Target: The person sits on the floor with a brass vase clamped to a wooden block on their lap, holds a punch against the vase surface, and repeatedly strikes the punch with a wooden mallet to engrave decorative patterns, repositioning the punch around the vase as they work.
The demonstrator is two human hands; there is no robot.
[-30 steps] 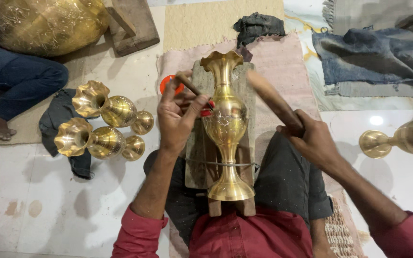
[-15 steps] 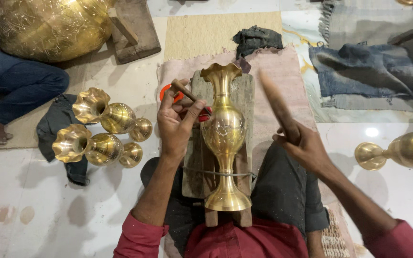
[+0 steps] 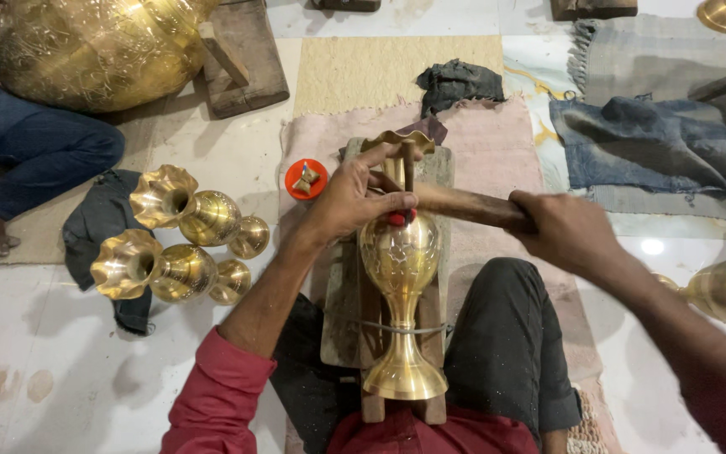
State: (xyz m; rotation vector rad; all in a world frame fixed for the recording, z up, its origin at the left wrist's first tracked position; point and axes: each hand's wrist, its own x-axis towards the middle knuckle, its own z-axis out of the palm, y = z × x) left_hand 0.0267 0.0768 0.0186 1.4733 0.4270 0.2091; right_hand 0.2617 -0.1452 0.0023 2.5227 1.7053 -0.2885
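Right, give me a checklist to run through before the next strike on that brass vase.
1. Brass vase lying on the wooden block, wire across its stem: ok.
2. Left hand holds a thin tool at the vase's neck: ok.
3. Right hand grips the wooden mallet: ok.
4. Left fingers right beside the mallet's path: not ok.
5. Tool tip seated on the pattern: cannot tell, hidden by the fingers.
6. Finished vases on the floor lie apart from the swing: ok.
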